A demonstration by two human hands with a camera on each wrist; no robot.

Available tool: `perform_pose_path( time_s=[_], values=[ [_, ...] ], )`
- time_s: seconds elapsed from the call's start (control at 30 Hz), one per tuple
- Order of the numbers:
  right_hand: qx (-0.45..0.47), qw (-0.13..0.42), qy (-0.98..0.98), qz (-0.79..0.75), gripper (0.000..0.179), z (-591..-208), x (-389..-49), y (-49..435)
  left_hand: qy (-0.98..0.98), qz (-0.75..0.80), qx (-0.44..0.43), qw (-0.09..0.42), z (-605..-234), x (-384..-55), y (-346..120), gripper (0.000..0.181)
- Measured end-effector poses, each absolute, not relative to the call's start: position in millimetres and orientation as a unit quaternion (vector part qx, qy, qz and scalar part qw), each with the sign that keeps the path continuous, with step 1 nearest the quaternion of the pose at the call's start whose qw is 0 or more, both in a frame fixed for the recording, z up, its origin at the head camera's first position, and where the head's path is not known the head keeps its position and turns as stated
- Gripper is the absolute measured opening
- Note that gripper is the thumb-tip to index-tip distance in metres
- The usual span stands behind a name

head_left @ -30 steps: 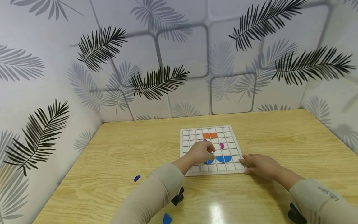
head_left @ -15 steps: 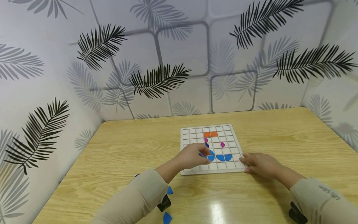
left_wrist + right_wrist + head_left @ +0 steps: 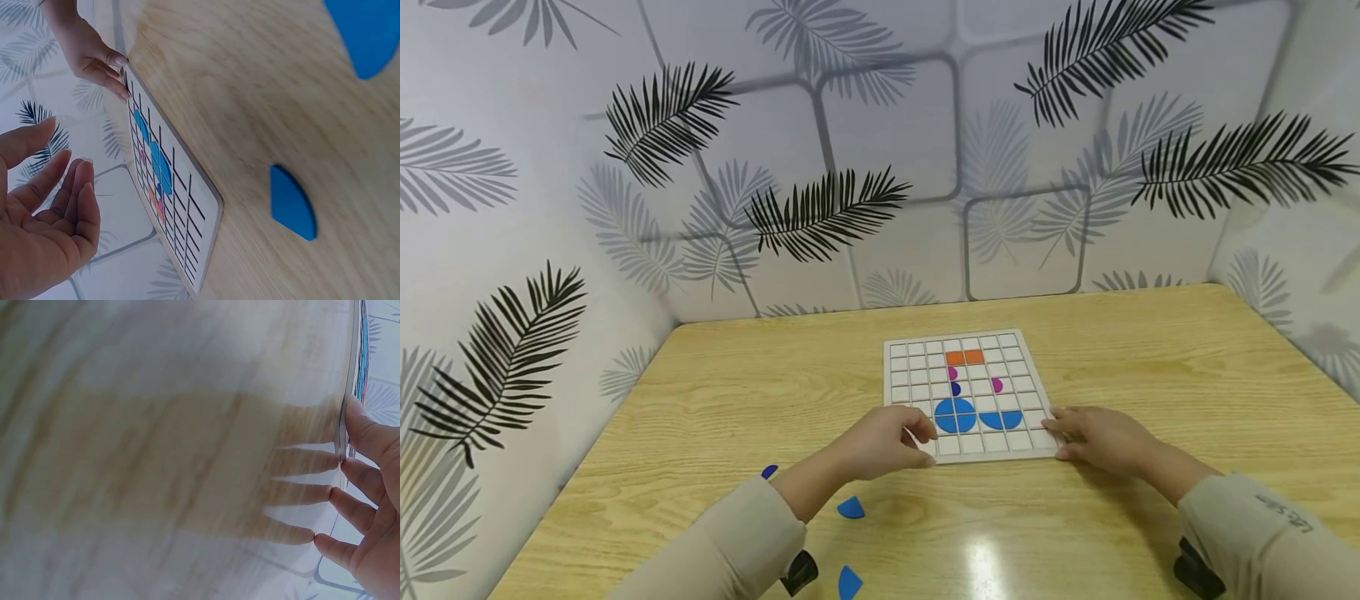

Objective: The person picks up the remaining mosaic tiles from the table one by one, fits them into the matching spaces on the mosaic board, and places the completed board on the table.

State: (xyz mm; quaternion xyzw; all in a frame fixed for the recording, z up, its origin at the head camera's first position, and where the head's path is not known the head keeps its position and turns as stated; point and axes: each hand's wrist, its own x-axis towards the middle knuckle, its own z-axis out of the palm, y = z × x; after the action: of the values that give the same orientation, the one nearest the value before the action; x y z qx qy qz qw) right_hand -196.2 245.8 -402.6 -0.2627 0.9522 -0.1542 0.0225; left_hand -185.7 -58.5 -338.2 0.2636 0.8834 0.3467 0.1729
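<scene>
Nearby lie loose blue pieces (image 3: 852, 507) — left hand (image 3: 880, 443) gaping, right hand (image 3: 1108, 442) spread against board (image 3: 1021, 390).

Dark lettering (image 3: 1283, 512) on the right sleeve (image 3: 1225, 518) is too blurred to read.

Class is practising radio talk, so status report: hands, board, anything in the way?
Left hand empty; right hand touching right edge of board. Board on table, partly filled. Left hand hides board's near-left corner in head view.
</scene>
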Motion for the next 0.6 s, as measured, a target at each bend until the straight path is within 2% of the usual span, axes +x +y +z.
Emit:
perform_pose_path(
  time_s=[0.4, 0.6],
  values=[
    [-0.261, 0.024, 0.953, -0.154, 0.041, -403, -196, 245, 0.868, 0.359, 0.274, 0.207, -343, -160, -93, 0.026],
    [-0.256, 0.025, 0.953, -0.158, 0.042, -403, -196, 245, 0.867, 0.346, 0.292, 0.207, -350, -151, -108, 0.027]
  ],
)
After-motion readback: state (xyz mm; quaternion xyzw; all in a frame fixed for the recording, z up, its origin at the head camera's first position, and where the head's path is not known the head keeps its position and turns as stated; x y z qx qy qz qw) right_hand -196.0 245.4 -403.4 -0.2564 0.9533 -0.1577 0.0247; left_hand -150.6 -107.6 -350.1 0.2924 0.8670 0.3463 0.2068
